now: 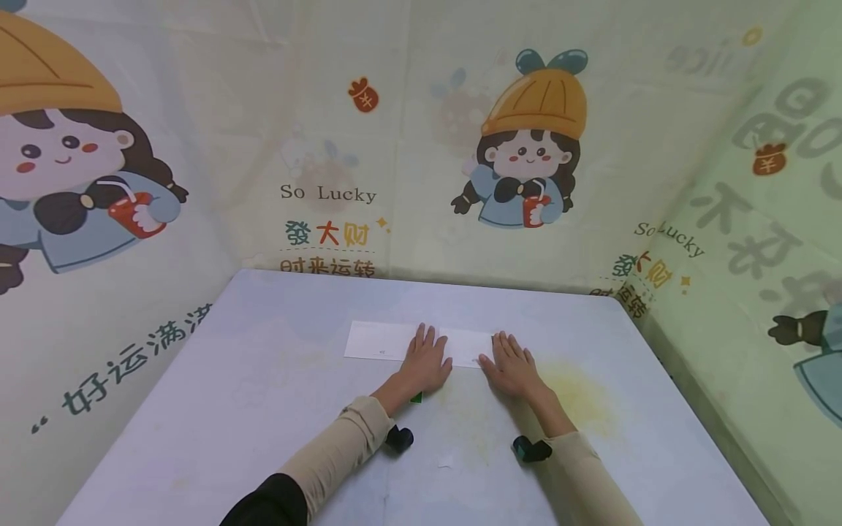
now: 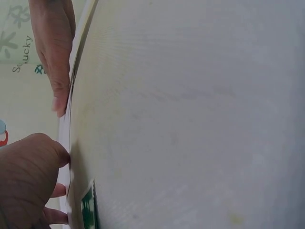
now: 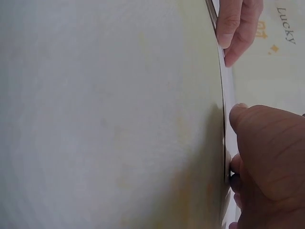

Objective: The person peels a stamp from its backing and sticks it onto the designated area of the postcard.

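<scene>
fingers [image 1: 430, 337] of both my hands reach out nearly straight: on the left they fan a little apart, on the right they lie closer together with the thumb set off to the side. around me hangs a pale printed backdrop [image 1: 408, 168], with cartoon girls in orange hats and the words "so lucky" on it. before it stands a white table [image 1: 263, 380], and over that stretch my beige sleeves [image 1: 342, 438]. well up the table, toward the far edge, lies a long white strip of paper [image 1: 375, 338], sideways to me (its right end is covered, so i cannot tell just where it stops). my left hand [image 1: 429, 363] rests on the strip about its middle; my right hand [image 1: 515, 365] is at the right end, thumb by the near edge. a yellow stain [image 1: 579, 398] marks the table just beside my right wrist. black devices [image 1: 531, 449] sit at both wrists. smallest is a green piece [image 2: 89, 210], partly hidden under my left wrist.
</scene>
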The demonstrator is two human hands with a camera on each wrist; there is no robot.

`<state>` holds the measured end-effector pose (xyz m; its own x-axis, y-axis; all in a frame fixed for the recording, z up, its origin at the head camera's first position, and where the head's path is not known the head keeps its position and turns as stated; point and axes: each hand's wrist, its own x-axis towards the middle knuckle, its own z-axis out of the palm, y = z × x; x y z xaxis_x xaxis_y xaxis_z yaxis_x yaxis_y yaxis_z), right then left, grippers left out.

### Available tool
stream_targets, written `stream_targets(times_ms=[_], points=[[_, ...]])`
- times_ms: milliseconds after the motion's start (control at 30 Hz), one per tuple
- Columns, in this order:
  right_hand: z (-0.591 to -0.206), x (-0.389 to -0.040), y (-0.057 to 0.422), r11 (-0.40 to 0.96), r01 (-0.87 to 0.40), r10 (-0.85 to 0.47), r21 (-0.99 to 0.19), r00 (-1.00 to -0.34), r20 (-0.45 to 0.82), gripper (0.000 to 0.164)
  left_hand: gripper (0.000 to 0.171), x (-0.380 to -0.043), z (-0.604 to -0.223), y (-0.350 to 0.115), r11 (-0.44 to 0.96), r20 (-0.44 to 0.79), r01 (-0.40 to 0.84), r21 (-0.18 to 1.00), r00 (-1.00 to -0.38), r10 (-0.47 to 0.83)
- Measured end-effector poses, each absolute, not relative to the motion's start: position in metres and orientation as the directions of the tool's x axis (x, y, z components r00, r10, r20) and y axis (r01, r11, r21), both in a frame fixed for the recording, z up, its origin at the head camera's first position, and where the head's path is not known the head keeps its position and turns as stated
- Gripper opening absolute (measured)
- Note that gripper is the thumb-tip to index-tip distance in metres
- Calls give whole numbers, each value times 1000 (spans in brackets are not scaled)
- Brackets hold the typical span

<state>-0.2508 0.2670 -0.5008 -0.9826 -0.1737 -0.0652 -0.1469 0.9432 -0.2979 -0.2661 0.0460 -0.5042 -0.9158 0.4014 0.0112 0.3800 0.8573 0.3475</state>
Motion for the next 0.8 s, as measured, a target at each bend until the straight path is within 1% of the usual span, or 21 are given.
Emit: stream_targets(times_ms=[167, 333, 433, 533, 633, 800], points=[[-503, -252, 266, 934, -143, -152, -328, -988, -3, 71, 59, -266, -505, 46, 861, 20, 382, 337, -917, 399], [-504, -251, 265, 895, -172, -117, -411, -981, 155, 58, 59, -267, -507, 46, 852, 42, 391, 347, -914, 403], [-504, -250, 266, 848, -204, -78, -489, -961, 266, 49, 59, -268, -508, 45, 844, 44, 396, 362, -911, 410], [-502, -248, 267, 779, -204, 4, -593, -944, 331, 44, 60, -267, -508, 45, 835, 36, 397, 381, -909, 415], [-499, -245, 268, 707, -168, 106, -687, -935, 338, 43, 60, -266, -507, 43, 823, 38, 393, 411, -909, 415], [-494, -241, 269, 628, -100, 218, -771, -929, 298, 42, 58, -264, -504, 39, 791, 73, 400, 462, -907, 416]])
